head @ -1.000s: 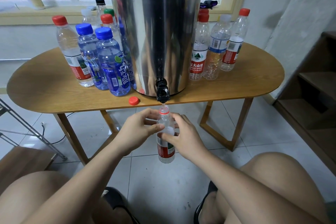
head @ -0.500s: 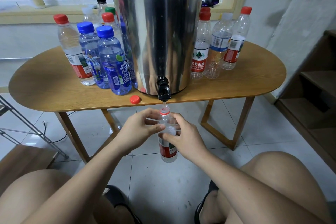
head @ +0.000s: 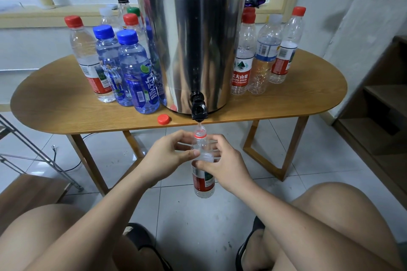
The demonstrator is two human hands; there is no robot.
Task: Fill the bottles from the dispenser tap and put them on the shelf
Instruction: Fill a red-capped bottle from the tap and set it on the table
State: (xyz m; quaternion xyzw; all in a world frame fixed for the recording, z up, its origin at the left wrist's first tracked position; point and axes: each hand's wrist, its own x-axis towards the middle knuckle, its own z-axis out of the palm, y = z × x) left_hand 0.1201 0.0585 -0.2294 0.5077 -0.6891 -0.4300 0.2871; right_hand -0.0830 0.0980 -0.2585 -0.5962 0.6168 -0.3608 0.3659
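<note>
A clear bottle with a red label (head: 203, 179) hangs upright just below the black tap (head: 198, 110) of the tall steel dispenser (head: 193, 35). Its open mouth sits right under the spout, and a thin stream of water runs into it. My left hand (head: 169, 155) grips the bottle's shoulder from the left. My right hand (head: 224, 164) grips it from the right. Its loose red cap (head: 163, 119) lies on the wooden table (head: 66, 108) near the front edge.
Several capped bottles, blue and clear, stand left of the dispenser (head: 134, 72). Three clear bottles stand to its right (head: 264, 55). A wooden shelf unit (head: 378, 116) is at the right wall. A metal rack leg (head: 41, 156) slants at the left. My knees frame the tiled floor below.
The view has shifted slightly; the bottle and both hands stay under the tap in the same grip.
</note>
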